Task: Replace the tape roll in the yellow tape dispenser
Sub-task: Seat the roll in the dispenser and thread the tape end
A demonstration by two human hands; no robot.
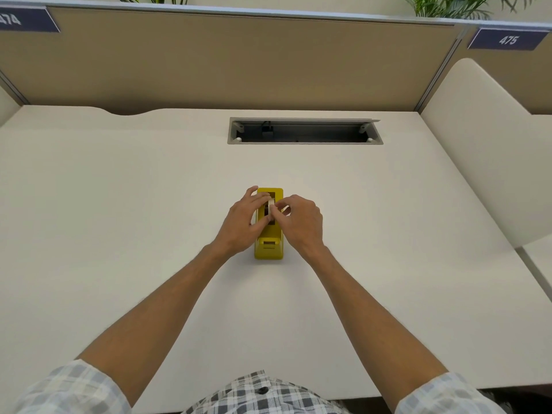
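Smooth white desk (119,204), boxy yellow dispenser (268,249), pale tape roll (271,208)

Your tape dispenser (268,246) stands on the surface (119,204) straight ahead of you, lengthwise. Your left hand (243,221) is on its left side, your right hand (298,221) on its right. Behind it, a cable tray (304,131) is sunk into the surface, before the partition (227,61).

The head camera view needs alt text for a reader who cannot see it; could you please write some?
Seen from above, a person's left hand and right hand pinch a pale tape roll at the slot of a yellow tape dispenser on a white desk. Behind it are an open cable tray and a tan partition labelled 475.
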